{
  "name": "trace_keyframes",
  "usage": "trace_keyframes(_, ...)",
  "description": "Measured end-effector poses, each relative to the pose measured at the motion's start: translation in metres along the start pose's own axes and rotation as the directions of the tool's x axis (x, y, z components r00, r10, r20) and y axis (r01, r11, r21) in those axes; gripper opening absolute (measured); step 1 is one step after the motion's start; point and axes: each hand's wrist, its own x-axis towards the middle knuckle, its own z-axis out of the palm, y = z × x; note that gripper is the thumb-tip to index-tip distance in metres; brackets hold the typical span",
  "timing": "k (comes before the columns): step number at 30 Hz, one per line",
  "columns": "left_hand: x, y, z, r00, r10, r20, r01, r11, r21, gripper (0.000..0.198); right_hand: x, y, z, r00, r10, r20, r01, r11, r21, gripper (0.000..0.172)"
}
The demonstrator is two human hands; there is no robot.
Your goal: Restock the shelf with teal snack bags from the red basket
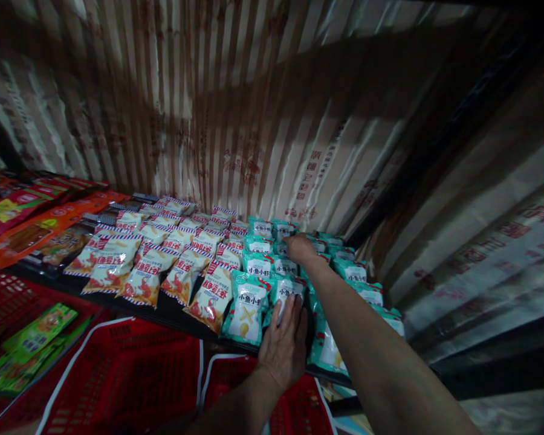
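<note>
Rows of teal and white snack packets [258,264] lie overlapping on a dark shelf [167,311]. My left hand [284,344] rests flat on the front teal packets, fingers stretched out. My right hand [300,247] reaches deep along the teal rows, fingers curled on a packet near the back. To the left lie rows of white, red and blue striped packets [181,254].
Orange and red snack packs [36,226] fill the shelf's left end. Red plastic baskets [127,374] stand below the shelf; one at the left holds green packets [31,338]. Stacked flattened cardboard [263,121] forms the wall behind and to the right.
</note>
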Motion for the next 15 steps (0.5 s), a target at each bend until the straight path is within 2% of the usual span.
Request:
trace_keyframes(6, 0.003, 0.0, -0.008, 0.998, 0.024, 0.062, -0.025, 0.999, 0.023, 0.054, 0.017, -0.008, 0.002, 0.997, 0.001, 0.08, 0.002, 0.999, -0.037, 0.042)
trace_keyframes(15, 0.002, 0.0, -0.001, 0.999, 0.046, -0.012, -0.044, 0.994, 0.104, 0.056, 0.028, -0.01, 0.003, 0.996, -0.025, 0.086, 0.031, 0.997, -0.065, 0.043)
